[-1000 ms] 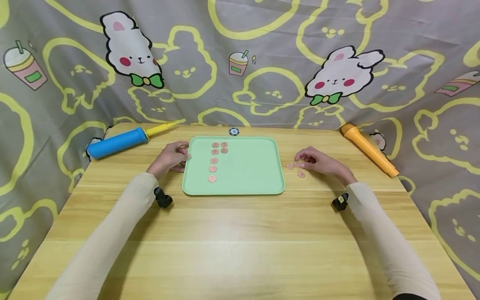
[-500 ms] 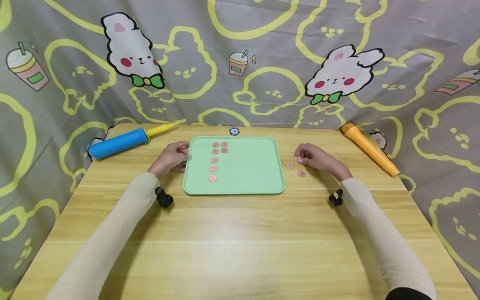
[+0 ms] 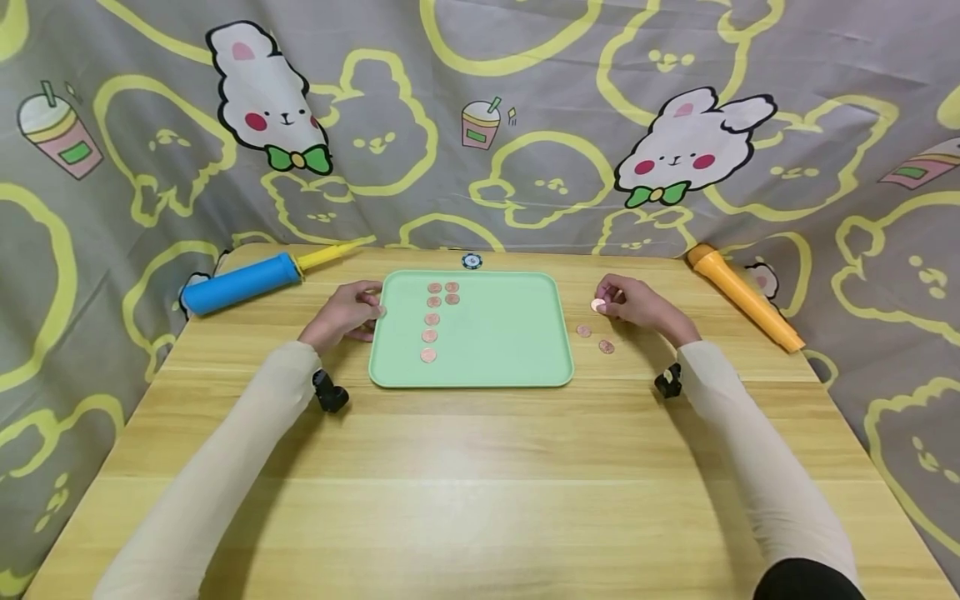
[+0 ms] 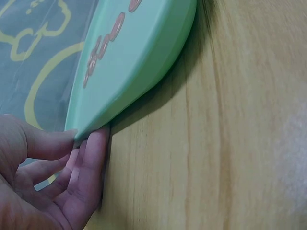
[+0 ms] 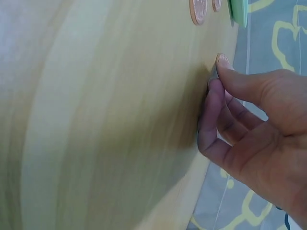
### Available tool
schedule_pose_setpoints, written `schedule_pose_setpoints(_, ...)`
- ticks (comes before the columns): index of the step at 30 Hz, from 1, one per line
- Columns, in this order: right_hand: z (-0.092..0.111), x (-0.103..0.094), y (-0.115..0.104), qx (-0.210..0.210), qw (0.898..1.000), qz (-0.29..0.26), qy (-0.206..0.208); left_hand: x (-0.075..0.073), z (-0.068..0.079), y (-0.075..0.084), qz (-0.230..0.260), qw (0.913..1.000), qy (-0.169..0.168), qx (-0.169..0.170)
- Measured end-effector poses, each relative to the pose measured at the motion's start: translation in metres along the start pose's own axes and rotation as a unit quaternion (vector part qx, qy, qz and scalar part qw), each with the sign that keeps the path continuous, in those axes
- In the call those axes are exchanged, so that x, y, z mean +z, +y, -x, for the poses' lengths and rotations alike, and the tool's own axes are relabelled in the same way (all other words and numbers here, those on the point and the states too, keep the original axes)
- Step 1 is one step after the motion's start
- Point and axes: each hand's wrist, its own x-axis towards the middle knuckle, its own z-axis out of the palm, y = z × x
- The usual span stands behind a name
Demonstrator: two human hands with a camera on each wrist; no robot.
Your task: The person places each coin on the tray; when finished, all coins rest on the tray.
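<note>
My left hand (image 3: 345, 315) pinches the left rim of a light green tray (image 3: 502, 337), thumb on top and fingers beneath, as the left wrist view shows. Several copper coins lie on the tray's left part: a long column with a coin (image 3: 428, 355) at its near end, and two more beside its far end, one being a coin (image 3: 452, 299). Right of the tray, my right hand (image 3: 637, 302) pinches a copper coin (image 3: 597, 305) between thumb and forefinger, its thin edge showing in the right wrist view. Two loose coins lie nearby, a left one (image 3: 583, 331) and a right one (image 3: 606, 347).
Behind the tray lies a dark-rimmed poker chip (image 3: 472, 262). A blue hand pump (image 3: 243, 284) with a yellow end lies at the back left, an orange toy microphone (image 3: 742, 297) at the back right. A patterned grey cloth (image 3: 547, 108) hangs along the table's far edge.
My right hand has picked up a coin from beside the two loose ones and moved slightly toward the back with it. My left hand keeps its place at the tray.
</note>
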Motion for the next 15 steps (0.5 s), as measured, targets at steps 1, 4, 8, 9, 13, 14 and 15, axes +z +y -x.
schedule_pose_setpoints(1, -0.001, -0.002, -0.002, -0.001, 1.000, -0.002, -0.001, -0.001, 0.001, 0.001, 0.000, 1.0000, 0.000, 0.002)
schedule_pose_setpoints(4, -0.003, -0.005, -0.008, -0.012, 1.000, 0.005, 0.002, -0.003, 0.002, 0.004, 0.002, 1.0000, 0.004, 0.004)
schedule_pose_setpoints(8, -0.006, -0.006, -0.014, -0.043, 0.998, 0.037, 0.022, -0.003, 0.002, 0.004, 0.004, 0.9999, 0.011, 0.006)
schedule_pose_setpoints(9, -0.006, -0.006, -0.016, -0.054, 0.997, 0.048, 0.032, -0.003, 0.002, 0.004, 0.004, 0.9999, 0.011, 0.004)
schedule_pose_setpoints(13, -0.008, -0.004, -0.022, -0.091, 0.993, 0.034, 0.070, -0.001, 0.001, 0.000, 0.006, 1.0000, 0.002, -0.006)
schedule_pose_setpoints(14, -0.009, -0.004, -0.026, -0.099, 0.992, 0.019, 0.079, -0.001, 0.001, 0.000, 0.006, 1.0000, 0.001, -0.006)
schedule_pose_setpoints(15, -0.010, -0.004, -0.031, -0.105, 0.991, 0.000, 0.085, -0.001, 0.001, 0.001, 0.006, 1.0000, 0.002, -0.004)
